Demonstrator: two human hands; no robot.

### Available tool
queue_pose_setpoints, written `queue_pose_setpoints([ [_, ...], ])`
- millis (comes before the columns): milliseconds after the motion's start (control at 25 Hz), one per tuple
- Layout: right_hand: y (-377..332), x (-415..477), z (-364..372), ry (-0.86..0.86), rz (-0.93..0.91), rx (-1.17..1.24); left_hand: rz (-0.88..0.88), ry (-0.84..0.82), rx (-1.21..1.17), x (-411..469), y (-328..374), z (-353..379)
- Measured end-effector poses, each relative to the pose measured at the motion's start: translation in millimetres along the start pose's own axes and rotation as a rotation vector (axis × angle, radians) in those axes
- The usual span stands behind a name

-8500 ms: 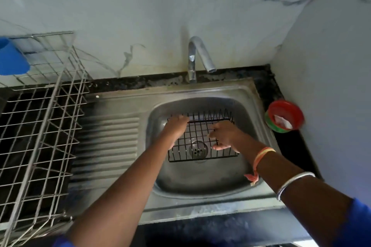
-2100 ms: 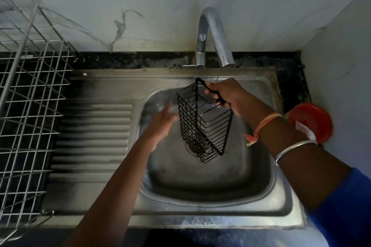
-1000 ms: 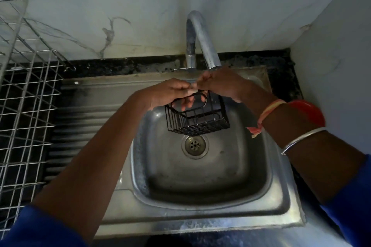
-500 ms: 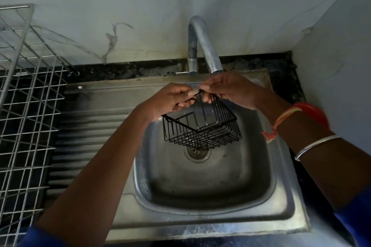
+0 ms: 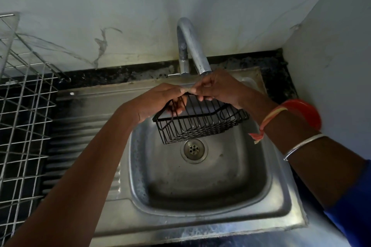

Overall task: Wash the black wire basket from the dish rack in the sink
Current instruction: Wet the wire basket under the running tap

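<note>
Steel sink (image 5: 277, 204) set in dark worktop (image 5: 281, 70). Black wire basket (image 5: 202, 124) held tilted above the drain (image 5: 194, 148), under the tap (image 5: 192, 46). Left hand (image 5: 160, 100) and right hand (image 5: 218, 88) fingers curled, gripping its rim.

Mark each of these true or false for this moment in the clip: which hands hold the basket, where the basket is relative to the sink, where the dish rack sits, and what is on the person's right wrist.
1. Both hands hold the black wire basket. True: the left hand and right hand grip its upper edge.
2. The basket lies flat on the sink floor. False: it is held in the air above the drain, below the tap.
3. The dish rack stands to the right of the sink. False: it is on the left.
4. The right wrist bears a silver bangle. True.
</note>
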State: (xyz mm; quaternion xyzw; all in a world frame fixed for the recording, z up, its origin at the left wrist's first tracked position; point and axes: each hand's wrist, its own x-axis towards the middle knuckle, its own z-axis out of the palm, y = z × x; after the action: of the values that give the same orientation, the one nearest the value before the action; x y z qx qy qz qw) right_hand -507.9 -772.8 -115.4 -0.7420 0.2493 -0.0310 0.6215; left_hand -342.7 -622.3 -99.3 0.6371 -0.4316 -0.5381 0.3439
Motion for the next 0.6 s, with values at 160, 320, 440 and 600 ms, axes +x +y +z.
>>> queue_pose_setpoints([
  [160,15.2,-4.1,-27.5,-0.058,0.041,-0.161,0.008,0.174,-0.064,-8.8,3.2,-21.6],
  [320,27.0,-7.2,-33.7,-0.02,0.133,-0.043,-0.079,0.09,0.088,-16.4,14.7,-54.5],
  [440,15.7,0.4,-13.8,-0.046,0.111,-0.157,-0.293,-0.088,0.447,-2.9,18.9,-53.0],
  [600,-5.8,7.7,0.7,-0.113,0.069,-0.376,-0.313,-0.224,0.481,17.3,-4.0,-20.2],
])
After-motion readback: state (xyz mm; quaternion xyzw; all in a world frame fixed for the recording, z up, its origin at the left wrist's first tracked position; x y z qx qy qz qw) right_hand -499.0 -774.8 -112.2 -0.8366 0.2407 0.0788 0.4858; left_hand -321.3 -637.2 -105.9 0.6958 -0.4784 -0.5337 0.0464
